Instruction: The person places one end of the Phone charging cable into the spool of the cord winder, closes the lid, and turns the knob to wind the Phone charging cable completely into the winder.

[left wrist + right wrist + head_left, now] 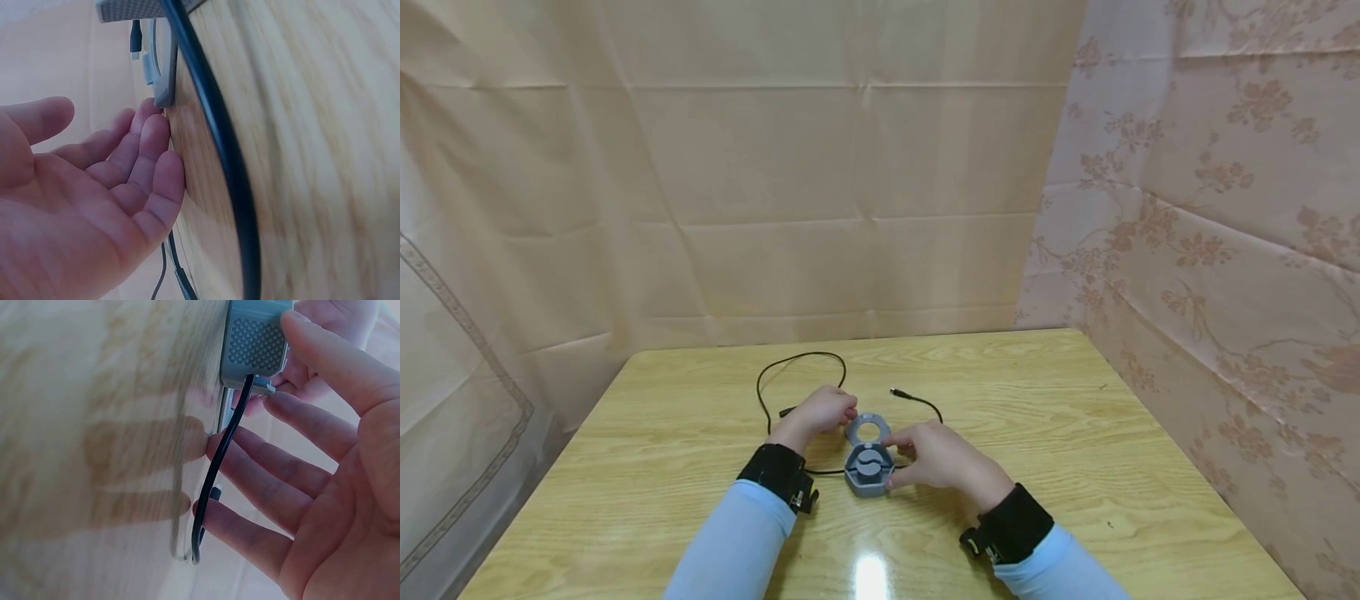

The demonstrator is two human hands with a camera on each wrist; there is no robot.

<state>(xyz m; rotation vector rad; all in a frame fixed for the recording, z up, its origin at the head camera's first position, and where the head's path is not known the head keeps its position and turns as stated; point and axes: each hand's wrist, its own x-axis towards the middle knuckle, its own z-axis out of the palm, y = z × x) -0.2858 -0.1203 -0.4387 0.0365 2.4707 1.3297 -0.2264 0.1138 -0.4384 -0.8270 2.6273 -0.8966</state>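
A grey hexagonal cable winder stands on the table, its ring-shaped lid swung away on the far side. A black cable passes through the winder's body and comes out on both sides. My right hand holds the body's right side between thumb and index finger, while the other fingers spread near the cable in the right wrist view. Beside the lid, my left hand rests with loosely bent fingers; the index fingertip seems to touch the lid's edge in the left wrist view.
The cable's left length loops toward the back of the wooden table, with one plug near the left wrist. Its other plug lies beyond the right hand. Beige cloth hangs behind, and flowered cloth on the right.
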